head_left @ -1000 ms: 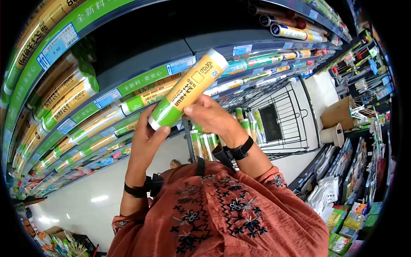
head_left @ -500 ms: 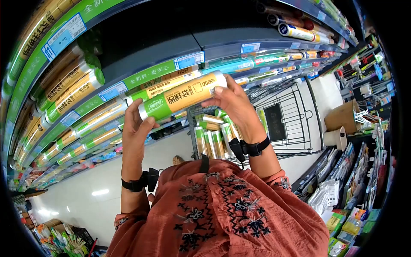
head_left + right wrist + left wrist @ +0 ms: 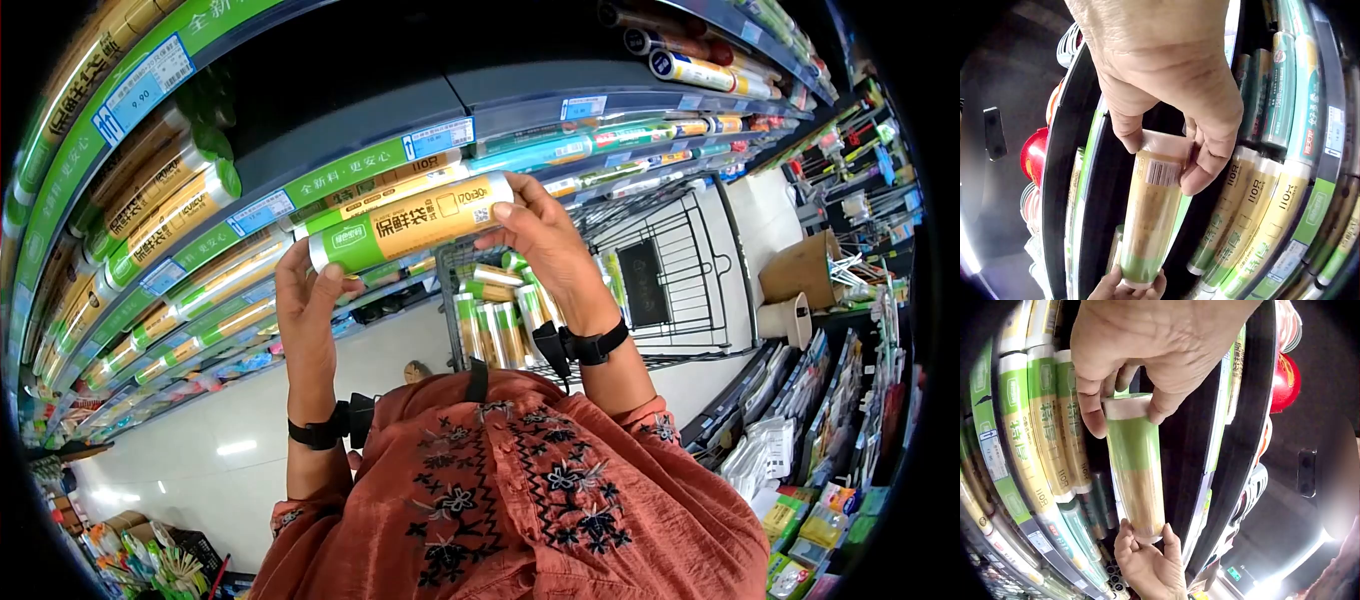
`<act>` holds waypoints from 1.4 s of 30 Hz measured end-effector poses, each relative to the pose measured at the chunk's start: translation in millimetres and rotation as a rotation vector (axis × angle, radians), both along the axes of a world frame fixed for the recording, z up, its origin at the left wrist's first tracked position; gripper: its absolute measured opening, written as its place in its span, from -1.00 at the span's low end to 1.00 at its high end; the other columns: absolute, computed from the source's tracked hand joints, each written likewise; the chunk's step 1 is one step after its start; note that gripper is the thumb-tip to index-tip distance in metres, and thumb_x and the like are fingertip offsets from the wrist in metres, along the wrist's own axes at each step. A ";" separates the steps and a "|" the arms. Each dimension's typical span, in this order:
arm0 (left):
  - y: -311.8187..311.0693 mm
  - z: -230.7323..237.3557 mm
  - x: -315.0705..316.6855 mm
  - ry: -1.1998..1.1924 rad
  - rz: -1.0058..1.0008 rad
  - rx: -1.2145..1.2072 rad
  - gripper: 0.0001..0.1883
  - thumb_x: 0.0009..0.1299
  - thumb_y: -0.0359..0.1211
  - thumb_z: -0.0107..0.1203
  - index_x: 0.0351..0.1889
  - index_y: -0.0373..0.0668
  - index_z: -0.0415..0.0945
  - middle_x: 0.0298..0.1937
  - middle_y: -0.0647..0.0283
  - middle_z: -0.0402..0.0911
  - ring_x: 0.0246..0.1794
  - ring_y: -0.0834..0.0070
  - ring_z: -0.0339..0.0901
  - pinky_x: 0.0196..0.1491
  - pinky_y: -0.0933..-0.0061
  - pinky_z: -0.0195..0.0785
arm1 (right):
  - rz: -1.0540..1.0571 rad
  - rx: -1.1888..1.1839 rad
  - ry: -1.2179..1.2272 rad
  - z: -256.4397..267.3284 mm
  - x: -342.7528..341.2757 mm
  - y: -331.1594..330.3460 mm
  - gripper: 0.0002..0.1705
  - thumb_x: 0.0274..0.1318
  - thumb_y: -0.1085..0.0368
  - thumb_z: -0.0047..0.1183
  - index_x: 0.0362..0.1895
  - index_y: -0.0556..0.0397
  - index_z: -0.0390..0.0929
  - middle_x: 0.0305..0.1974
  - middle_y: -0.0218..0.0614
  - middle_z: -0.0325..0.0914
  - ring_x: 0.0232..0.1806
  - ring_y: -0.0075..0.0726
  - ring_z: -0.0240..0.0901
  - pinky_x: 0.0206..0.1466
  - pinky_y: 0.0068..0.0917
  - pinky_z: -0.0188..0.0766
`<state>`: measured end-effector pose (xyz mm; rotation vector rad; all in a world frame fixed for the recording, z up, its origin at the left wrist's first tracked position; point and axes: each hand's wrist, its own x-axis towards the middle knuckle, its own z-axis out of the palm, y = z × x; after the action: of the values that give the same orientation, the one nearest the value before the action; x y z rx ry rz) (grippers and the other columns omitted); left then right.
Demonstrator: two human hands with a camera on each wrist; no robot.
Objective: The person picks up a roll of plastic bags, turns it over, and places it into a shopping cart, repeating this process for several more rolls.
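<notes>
Both hands hold a green-and-yellow roll of food bags in front of the shelf, nearly level with its right end a little higher. At the green end, the left hand grips it between thumb and fingers. The right hand pinches the yellow end. In the left wrist view the roll hangs from the left thumb and fingers, with the right hand at its other end. A barcode on the roll faces the right wrist camera, and the left fingertips touch the green end below.
Shelves packed with similar rolls curve along the left and front. A wire shopping cart stands at the right, with several rolls inside. Beyond it are a cardboard box and racks of packaged goods.
The roll has swung from steeply tilted to nearly level. The right hand has moved from below its middle to its yellow end. Lately both hands and the roll have shifted slightly left.
</notes>
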<state>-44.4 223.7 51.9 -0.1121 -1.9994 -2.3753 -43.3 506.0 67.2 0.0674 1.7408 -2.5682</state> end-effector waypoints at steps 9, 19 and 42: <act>-5.0 -8.5 -0.3 -0.021 0.033 0.057 -0.63 0.54 -0.36 0.11 0.22 -0.28 0.32 0.05 0.16 0.58 -0.09 0.46 0.60 0.01 0.38 0.54 | -0.010 -0.049 -0.005 -10.4 -1.7 0.3 -0.33 0.31 0.25 0.15 0.38 0.31 0.24 0.03 -0.19 0.51 0.01 -0.31 0.56 0.02 -0.33 0.67; -12.5 -3.6 2.9 -0.005 0.058 0.074 -0.62 0.54 -0.36 0.09 0.23 -0.32 0.33 0.18 0.12 0.50 -0.01 0.47 0.57 0.01 0.39 0.56 | 0.017 0.071 -0.008 -9.6 -8.1 -6.9 -0.48 0.34 0.26 0.07 0.30 0.23 0.40 0.13 -0.17 0.54 0.09 -0.28 0.55 0.05 -0.32 0.62; -38.6 8.1 -5.4 0.032 0.209 -0.097 -0.30 0.55 -0.31 -0.02 0.61 -0.17 -0.01 0.08 0.11 0.46 0.02 0.44 0.53 -0.02 0.40 0.56 | 0.143 0.208 -0.014 -7.9 -11.2 -33.2 -0.50 0.28 0.12 0.22 0.13 0.19 0.44 -0.13 -0.21 0.61 -0.12 -0.32 0.62 -0.07 -0.40 0.61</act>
<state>-49.8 185.1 60.0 0.0535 -2.0031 -2.1387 -54.5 472.8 59.3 -0.0319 1.9253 -2.2766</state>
